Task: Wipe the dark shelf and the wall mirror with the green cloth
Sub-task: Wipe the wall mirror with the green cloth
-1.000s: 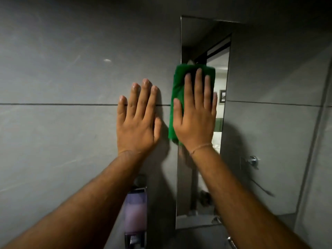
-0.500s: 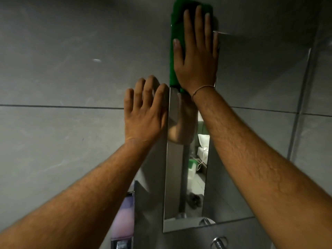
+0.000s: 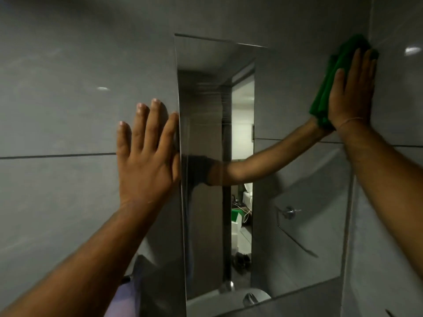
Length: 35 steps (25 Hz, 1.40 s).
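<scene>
1. Green cloth (image 3: 327, 88) is pressed flat against the wall mirror (image 3: 297, 202) near the mirror's upper right corner, under the palm of the right hand (image 3: 352, 92).
2. No pinch is made on the cloth: the right hand's fingers (image 3: 364, 65) are held straight and close together, pointing upward, and the cloth is pinned to the glass by the flat palm.
3. Folds of the cloth are seen bunched along the thumb side of the right hand, from above the fingertips down to the wrist.
4. A thin band is worn around the right wrist.
5. The right forearm is mirrored in the glass, its reflection meeting the real wrist at the cloth.
6. The left hand (image 3: 146, 161) is laid flat and open on the grey tiled wall (image 3: 57, 110), just beside the mirror's left edge, with nothing held.
7. The left hand's fingers (image 3: 151, 124) are spread slightly and pointed upward; the index finger and thumb are seen touching, or almost touching, the mirror's edge.
8. A horizontal tile joint is crossed by the left hand at knuckle level.
9. A pale purple soap dispenser (image 3: 123, 300) is partly visible below the left forearm, at the bottom edge of the view.
10. A doorway, a lit room and a metal wall fitting are reflected in the mirror.
11. The dark shelf cannot be made out with certainty in this view.
</scene>
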### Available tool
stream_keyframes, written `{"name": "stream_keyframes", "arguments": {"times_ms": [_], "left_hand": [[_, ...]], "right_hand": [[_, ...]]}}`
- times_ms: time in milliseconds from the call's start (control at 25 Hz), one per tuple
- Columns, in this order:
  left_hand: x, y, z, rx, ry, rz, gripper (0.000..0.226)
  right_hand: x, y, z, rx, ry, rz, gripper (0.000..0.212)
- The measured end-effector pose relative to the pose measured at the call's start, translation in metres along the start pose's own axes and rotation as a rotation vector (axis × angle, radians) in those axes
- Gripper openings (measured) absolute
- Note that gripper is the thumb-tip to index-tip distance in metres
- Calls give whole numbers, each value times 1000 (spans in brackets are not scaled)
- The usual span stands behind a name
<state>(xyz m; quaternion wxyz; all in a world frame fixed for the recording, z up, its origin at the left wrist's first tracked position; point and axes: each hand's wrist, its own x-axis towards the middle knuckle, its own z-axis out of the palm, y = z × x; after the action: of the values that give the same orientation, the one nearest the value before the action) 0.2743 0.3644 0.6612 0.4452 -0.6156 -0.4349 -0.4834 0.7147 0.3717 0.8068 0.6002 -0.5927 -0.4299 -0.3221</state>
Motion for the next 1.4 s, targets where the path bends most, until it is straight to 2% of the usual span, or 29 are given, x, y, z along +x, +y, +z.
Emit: {"name": "stream_keyframes", "arguments": {"times_ms": [240, 400, 600, 760, 920, 1040, 1160, 1320, 1400], "left_hand": [[-3, 3, 2, -9, 20, -10, 76], [-1, 1, 2, -2, 36, -32, 75], [-4, 3, 5, -9, 56, -46, 75], [-3, 5, 4, 2, 61, -43, 76], [-3, 7, -1, 12, 18, -58, 77], [-2, 8, -1, 33, -14, -66, 78], [-1, 7, 0, 52, -30, -66, 78], [1, 10, -7, 56, -93, -56, 76], [0, 7, -19, 43, -141, -14, 77]], "right_hand": [[-54, 50, 9, 63, -5, -48, 67], [-181, 118, 18, 12, -59, -96, 64], [-364, 199, 19, -25, -208, 0, 66], [-436, 224, 16, -46, -302, 70, 61], [-447, 228, 19, 2, -223, -11, 57], [-430, 219, 14, 91, -166, 67, 56], [-425, 196, 6, 160, -22, 26, 44], [-406, 129, -13, 167, 138, 197, 40], [-378, 82, -30, 232, 187, 171, 40]]}}
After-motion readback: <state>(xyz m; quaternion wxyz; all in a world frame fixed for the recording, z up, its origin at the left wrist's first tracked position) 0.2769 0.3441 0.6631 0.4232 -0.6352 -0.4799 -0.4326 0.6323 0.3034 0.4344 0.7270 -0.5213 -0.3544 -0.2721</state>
